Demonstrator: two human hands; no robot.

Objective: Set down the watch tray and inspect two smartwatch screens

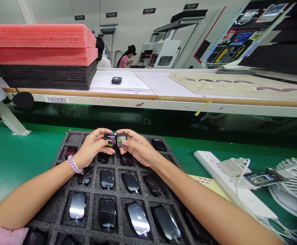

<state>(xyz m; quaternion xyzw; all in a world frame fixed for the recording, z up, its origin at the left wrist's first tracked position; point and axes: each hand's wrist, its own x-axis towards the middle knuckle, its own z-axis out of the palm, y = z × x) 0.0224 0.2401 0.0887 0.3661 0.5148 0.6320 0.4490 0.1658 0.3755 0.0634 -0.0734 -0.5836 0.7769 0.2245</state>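
Two small devices are held up side by side, touching, over the far end of a foam tray (61,211): the left hand (93,148) pinches one device (110,139) between thumb and fingers, the right hand (135,147) pinches the other (121,140) the same way. Both screens glow with colour. A bracelet (74,164) circles the left wrist. Below, the tray's square pockets hold about a dozen more dark devices, one per pocket. One power strip (230,190) lies to the right on the green mat, one fan (295,187) beyond it. Across the bench sit two pink foam sheets (41,44) on black ones.
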